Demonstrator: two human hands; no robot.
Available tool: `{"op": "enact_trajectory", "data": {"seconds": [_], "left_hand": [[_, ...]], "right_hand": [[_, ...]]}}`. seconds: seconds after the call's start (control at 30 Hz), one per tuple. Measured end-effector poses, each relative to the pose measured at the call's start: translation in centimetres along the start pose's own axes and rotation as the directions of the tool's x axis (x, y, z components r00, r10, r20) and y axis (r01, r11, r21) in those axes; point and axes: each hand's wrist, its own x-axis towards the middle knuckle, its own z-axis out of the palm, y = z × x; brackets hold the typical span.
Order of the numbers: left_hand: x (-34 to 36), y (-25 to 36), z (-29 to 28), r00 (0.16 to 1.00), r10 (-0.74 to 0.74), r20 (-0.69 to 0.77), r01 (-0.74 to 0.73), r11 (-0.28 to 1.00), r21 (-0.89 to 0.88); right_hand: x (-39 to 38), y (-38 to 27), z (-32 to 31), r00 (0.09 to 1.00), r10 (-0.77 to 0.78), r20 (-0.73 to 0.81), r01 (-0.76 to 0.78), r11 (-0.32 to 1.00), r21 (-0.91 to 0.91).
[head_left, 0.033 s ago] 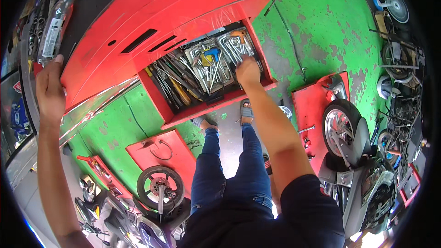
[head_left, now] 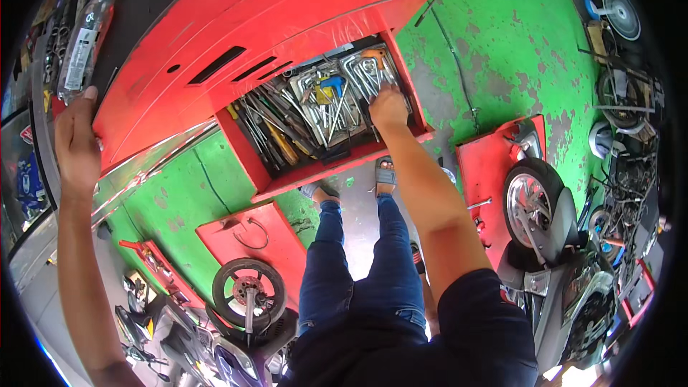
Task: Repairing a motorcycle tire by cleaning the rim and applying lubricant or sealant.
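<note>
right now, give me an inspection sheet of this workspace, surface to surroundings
Surface: green floor, paint worn in patches
Job's things: open red drawer full of hand tools
Clutter: hand tools crowded, many overlapping
Hands: right hand in the drawer, grip unclear; left hand at the edge of the red cabinet
Cables: dark line on the floor, cable or crack unclear
Surroundings: motorcycle wheels on either side
</note>
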Motion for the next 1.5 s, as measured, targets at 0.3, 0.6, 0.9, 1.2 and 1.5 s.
{"op": "enact_trajectory", "data": {"seconds": [0.3,0.6,0.9,1.2,1.5], "left_hand": [[-0.1,-4.1,-2.4,0.852,0.519,0.07,-0.483,0.727,0.488],[-0.8,-4.1,-3.0,0.942,0.322,0.098,-0.334,0.854,0.399],[-0.4,-4.3,-3.4,0.851,0.494,0.181,-0.5,0.652,0.57],[-0.7,-5.2,-3.9,0.881,0.441,0.172,-0.455,0.686,0.568],[-0.3,-5.4,-4.0,0.777,0.595,0.208,-0.576,0.535,0.618]], "right_hand": [[3.7,-1.1,1.8,0.978,0.095,0.188,-0.08,0.993,-0.086],[4.3,2.3,1.3,0.976,0.082,0.201,-0.076,0.996,-0.036],[3.6,1.9,0.1,0.961,0.136,0.242,-0.127,0.991,-0.052],[3.5,1.8,-0.3,0.962,0.117,0.246,-0.095,0.99,-0.1],[3.3,2.0,0.1,0.961,0.132,0.244,-0.107,0.988,-0.114]]}}
